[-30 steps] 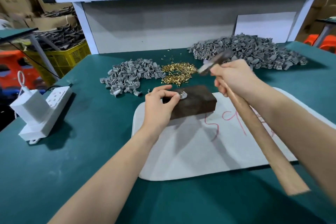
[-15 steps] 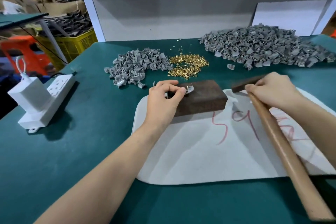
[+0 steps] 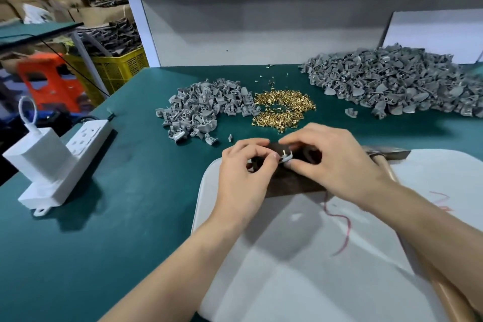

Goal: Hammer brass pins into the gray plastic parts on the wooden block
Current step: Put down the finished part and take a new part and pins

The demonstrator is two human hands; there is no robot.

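Note:
A dark wooden block [image 3: 292, 183] lies on a white mat [image 3: 313, 256]. Over the block, a small gray plastic part [image 3: 286, 156] with a pin standing in it is pinched between my two hands. My left hand [image 3: 243, 175] holds its left side with curled fingers. My right hand [image 3: 332, 162] grips its right side with thumb and fingers. The hammer [image 3: 386, 154] lies on the mat behind my right wrist, its wooden handle running under my forearm. A heap of brass pins [image 3: 282, 110] sits just beyond the block.
A small pile of gray parts [image 3: 203, 110] lies left of the pins and a large pile [image 3: 392, 86] at the back right. A white power strip with a charger [image 3: 55, 162] sits at the left on the green table [image 3: 117, 230].
My right hand has laid the hammer down on the mat and moved left to the gray part on the block. My left hand has stayed at the part.

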